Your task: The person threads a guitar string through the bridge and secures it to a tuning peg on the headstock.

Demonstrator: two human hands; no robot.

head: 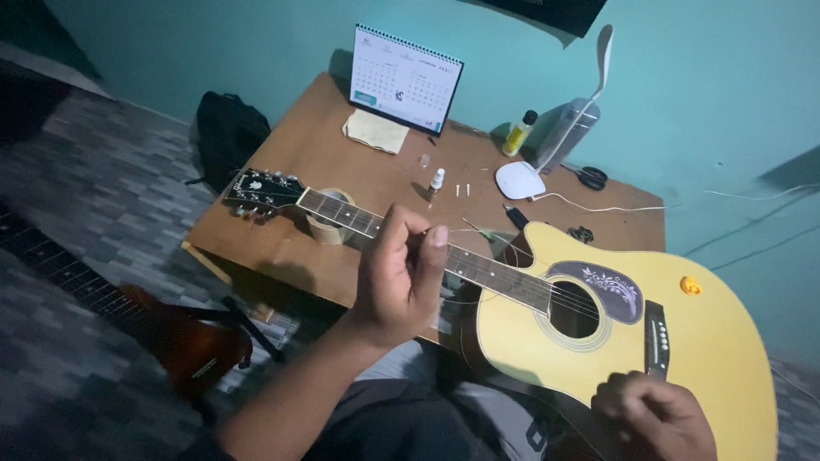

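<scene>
1. Acoustic guitar [717, 341]: across our lap, neck resting on the bench [282, 239]; rigid, hollow, likely fragile.
2. Left hand [397, 277]: fingers curled, pinching a string above the neck.
3. Right hand [653, 418]: closed at the body's lower edge, where we would steady it.

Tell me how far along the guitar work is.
Done: several strings run over the soundhole. In hand: left hand pinches above the neck, right hand rests by the bridge. Remaining: two white pins lie on the table, unfitted.
</scene>
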